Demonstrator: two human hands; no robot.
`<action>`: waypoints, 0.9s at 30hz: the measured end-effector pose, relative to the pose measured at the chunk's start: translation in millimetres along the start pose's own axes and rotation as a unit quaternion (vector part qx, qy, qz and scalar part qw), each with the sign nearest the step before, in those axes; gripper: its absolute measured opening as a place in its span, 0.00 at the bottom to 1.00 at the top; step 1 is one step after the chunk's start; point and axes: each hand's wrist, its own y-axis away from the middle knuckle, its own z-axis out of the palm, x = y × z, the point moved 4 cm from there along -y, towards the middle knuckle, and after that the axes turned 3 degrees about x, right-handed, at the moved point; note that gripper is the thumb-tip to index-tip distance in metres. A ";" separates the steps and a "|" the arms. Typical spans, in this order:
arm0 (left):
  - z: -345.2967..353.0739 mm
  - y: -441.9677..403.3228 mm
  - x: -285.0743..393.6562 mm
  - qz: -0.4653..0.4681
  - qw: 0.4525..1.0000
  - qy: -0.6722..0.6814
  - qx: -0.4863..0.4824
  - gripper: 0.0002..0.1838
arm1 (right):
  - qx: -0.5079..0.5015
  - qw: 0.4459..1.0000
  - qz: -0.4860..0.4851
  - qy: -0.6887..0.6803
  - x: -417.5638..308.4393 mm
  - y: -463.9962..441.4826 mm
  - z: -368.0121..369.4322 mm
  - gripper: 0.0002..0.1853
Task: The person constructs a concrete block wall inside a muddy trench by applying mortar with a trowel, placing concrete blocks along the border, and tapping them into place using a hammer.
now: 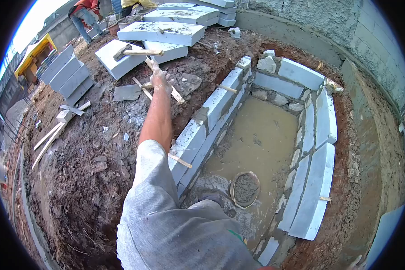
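Note:
My left arm reaches forward over the dirt. My left hand (160,79), whitened with mortar, overlaps a wooden strip (178,96) and has fingers stretched forward; its palm side is hidden. Just beyond the fingertips is a hammer (135,52) with a wooden handle, lying on a white block (117,60). Thinner wood and a flat grey slab (127,92) lie left of the hand. At the bottom right edge, what looks like part of my right hand (357,261) shows; its fingers are too blurred to read.
White block walls (189,143) enclose a pit with muddy water (261,130). A round bucket of mortar (246,189) stands in it near my legs. Wooden pegs (227,88) jut from the walls. Stacked blocks (68,74) and a person in red (83,15) are farther back.

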 end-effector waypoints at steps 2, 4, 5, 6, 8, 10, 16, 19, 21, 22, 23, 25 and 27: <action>14.7 -58.4 18.6 -0.018 0.999 0.031 -0.003 0.56 | -0.019 0.998 0.013 -0.063 -51.1 -5.4 -6.5 0.29; 30.3 -103.1 36.2 -0.023 0.999 0.029 0.012 0.51 | -0.078 0.995 0.026 -0.061 -79.6 13.1 28.6 0.28; 40.8 -102.1 51.9 -0.004 0.999 0.044 -0.008 0.36 | -0.108 0.992 0.030 -0.061 -98.7 18.4 46.6 0.28; 45.4 -130.2 50.1 -0.005 0.993 0.118 0.000 0.26 | -0.183 0.980 0.040 -0.062 -124.6 14.8 59.7 0.28; 54.2 -153.1 55.9 -0.006 0.974 0.228 0.007 0.12 | -0.335 0.939 0.059 -0.055 -177.3 13.4 77.2 0.28; 56.3 -147.3 68.3 0.010 0.949 0.316 -0.019 0.09 | -0.352 0.919 0.056 -0.170 -202.0 33.2 168.5 0.31; 54.1 -37.1 16.8 0.079 0.948 0.233 -0.202 0.07 | -0.274 0.865 0.035 -0.418 -375.5 -23.7 72.3 0.21; 80.4 63.2 -45.8 -0.022 0.915 0.203 -0.347 0.14 | -0.319 0.734 0.076 -0.594 -456.1 -38.4 9.6 0.22; 84.8 125.0 -101.7 -0.162 0.856 0.157 -0.465 0.11 | -0.400 0.576 0.082 -0.708 -497.0 -49.4 -48.7 0.24; 84.0 160.4 -121.2 -0.195 0.845 0.097 -0.488 0.09 | -0.401 0.514 0.102 -0.752 -507.9 -50.1 -69.8 0.25; 80.5 192.7 -136.6 -0.214 0.835 0.034 -0.506 0.08 | -0.325 0.534 0.051 -0.779 -524.7 -45.1 -70.6 0.28; 71.1 234.2 -170.5 -0.297 0.733 -0.110 -0.603 0.08 | -0.397 0.436 0.179 -0.788 -535.4 -30.7 -78.6 0.37; 54.3 291.6 -193.7 -0.347 0.603 -0.266 -0.667 0.08 | -0.374 0.303 0.389 -0.786 -546.4 17.5 -53.4 0.34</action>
